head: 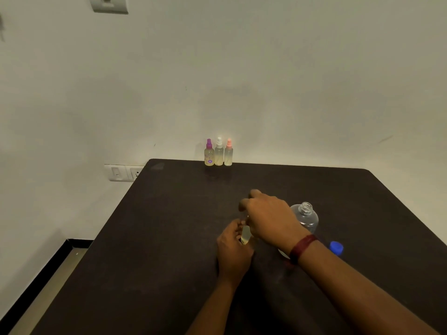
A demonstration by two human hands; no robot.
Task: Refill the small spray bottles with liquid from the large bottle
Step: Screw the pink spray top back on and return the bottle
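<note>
Held spray bottle [246, 235]: table centre, between the two hands; long axis roughly upright, top end leaning slightly away from the camera; pale yellow liquid in the visible lower body.
Left hand [233, 252]: fingers and thumb wrapped round the bottle's lower body from the left.
Right hand [268, 218]: over the bottle's top, fingers curled down, two knuckles raised; cannot tell whether it pinches anything.
Hidden: bottle's neck and top covered by the right hand; cap colour not readable.
Large bottle [306, 217]: just right of the right hand, upright, threaded neck open and pointing up; lower half cut off behind the right wrist; clear, fill level hard to make out.
Blue cap [336, 247]: on the table [169, 238] near the large bottle, partly behind the forearm.
Far edge row: purple-topped bottle [209, 154], white-topped bottle [219, 153], pink-topped bottle [228, 154], upright, side by side against the wall, tops on, pale liquid inside.
Wristband [302, 247]: dark red, on the right wrist.
</note>
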